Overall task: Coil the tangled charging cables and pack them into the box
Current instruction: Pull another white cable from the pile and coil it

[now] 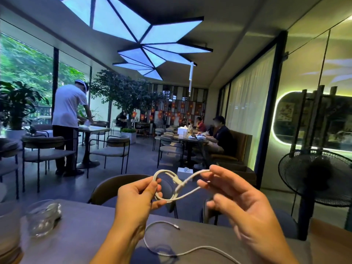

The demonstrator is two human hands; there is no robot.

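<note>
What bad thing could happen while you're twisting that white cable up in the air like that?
The held cable is crossed over itself between the left hand and right hand, so pulling might tighten it into a knot. The other cable lies loose on the table under the wrists, so an arm could drag it off. The clear container sits close enough to get bumped.

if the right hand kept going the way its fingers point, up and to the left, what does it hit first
Most likely the left hand, since both hold the same looped white cable and the right hand points its fingers across at it. Depth is hard to judge.
</note>
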